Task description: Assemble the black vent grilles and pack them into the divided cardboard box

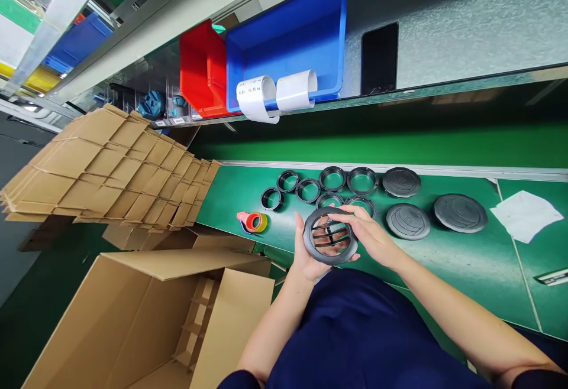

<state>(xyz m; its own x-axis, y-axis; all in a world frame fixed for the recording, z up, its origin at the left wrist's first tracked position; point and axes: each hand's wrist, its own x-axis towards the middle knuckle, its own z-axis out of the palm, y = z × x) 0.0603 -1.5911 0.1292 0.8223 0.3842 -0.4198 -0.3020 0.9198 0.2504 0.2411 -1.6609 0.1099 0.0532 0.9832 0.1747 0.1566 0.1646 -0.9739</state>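
Fingers of the left hand clamped on the round grey vent, thumb along its left rim, the others wrapped behind (partly visible through the slats). Right hand: fingers close together, laid over the vent's upper right; whether they grip or only touch, cannot tell, thumb unclear. Vent is held up in front of the torso, face up and tilted, slats open, above the near edge of the green table.

Just beyond it on the table: seven black rings, loosely grouped, two partly hidden by vent and hand. Right of those, three closed round vents, lying flat and apart; farther right, white paper. Left of the hands, yellow tape roll with a red piece at it.

Shelf above: red bin, blue bin (two curled labels on the front), dark phone. Lower left, open cardboard box; cardboard dividers stacked behind it.
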